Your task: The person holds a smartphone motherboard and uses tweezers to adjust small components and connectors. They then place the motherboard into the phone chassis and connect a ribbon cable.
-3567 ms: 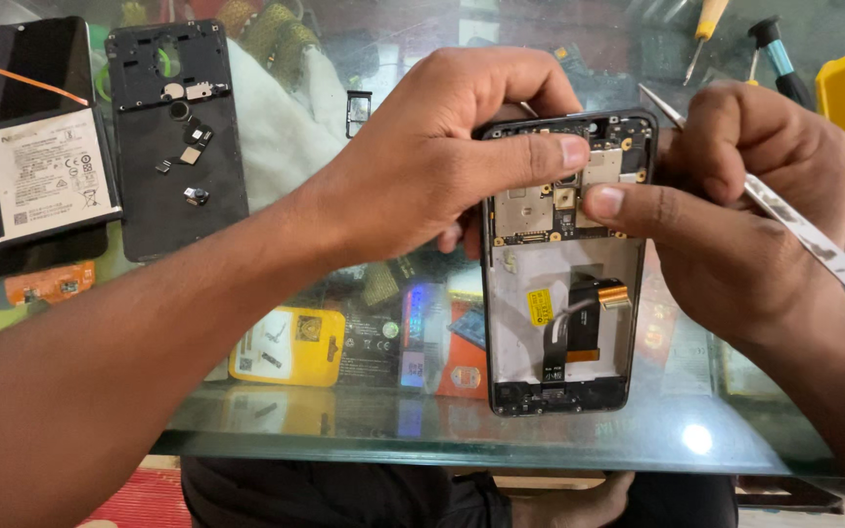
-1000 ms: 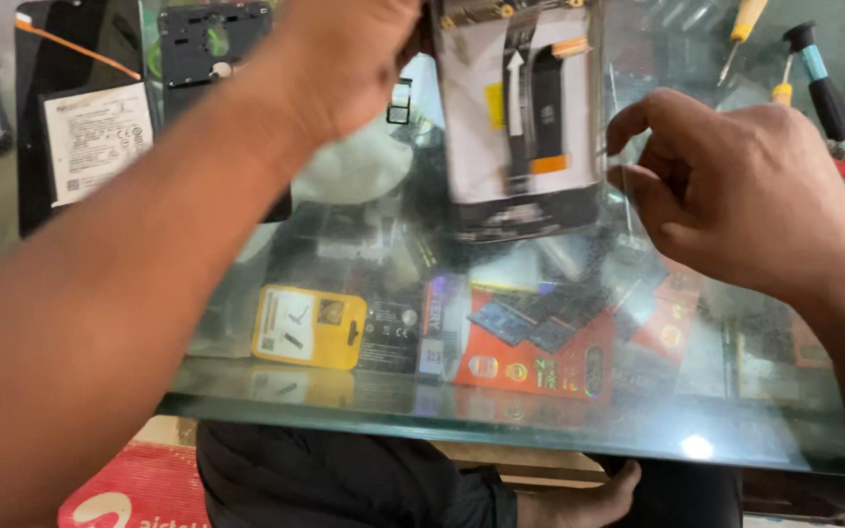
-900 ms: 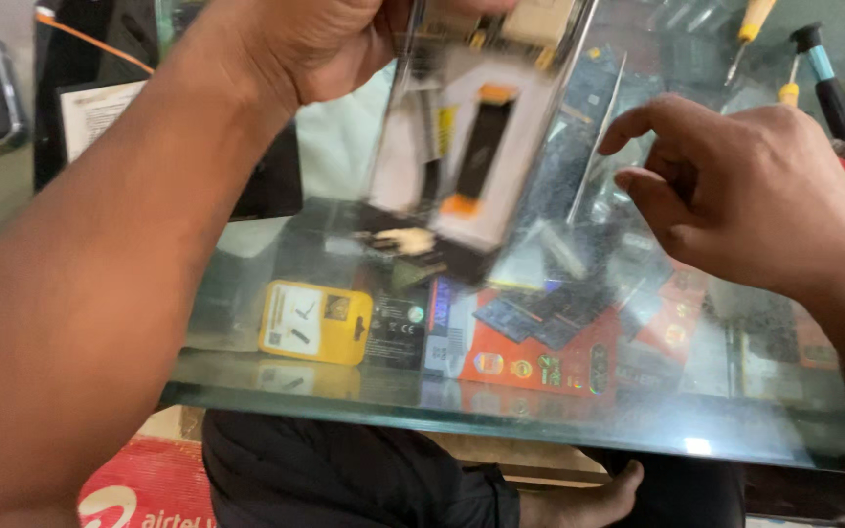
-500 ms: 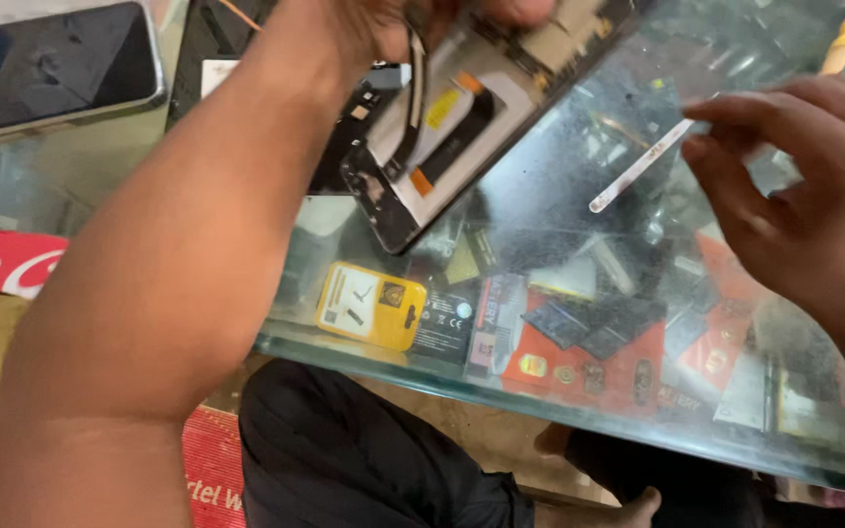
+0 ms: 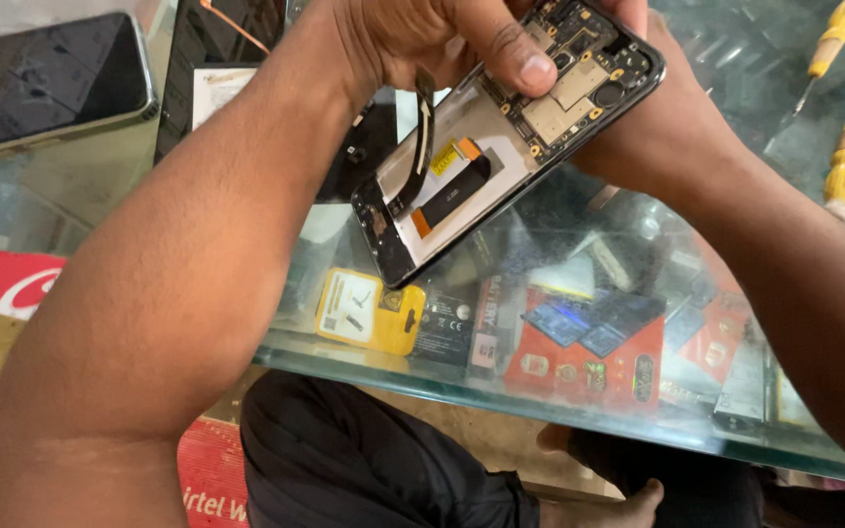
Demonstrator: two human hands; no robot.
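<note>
Although the right hand [image 5: 682, 127] is mostly hidden behind the opened phone [image 5: 501, 147], it grips the far end; the left hand [image 5: 422, 39] pinches the same end, thumb on the circuit board. Phone held tilted above the glass counter [image 5: 364, 357] (its top is cut off). Far left: dark phone [image 5: 46, 83]. Far right: yellow-handled screwdrivers [image 5: 843, 166]. Under glass: yellow package [image 5: 369, 311], red package [image 5: 579, 342].

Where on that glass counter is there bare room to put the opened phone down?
The open glass top below the opened phone, out to the near edge, is bare; the packets seen there lie under the glass. It is crowded at the right by the screwdrivers, and at the far left by a dark phone. Both hands, left and right, hold the opened phone.
</note>
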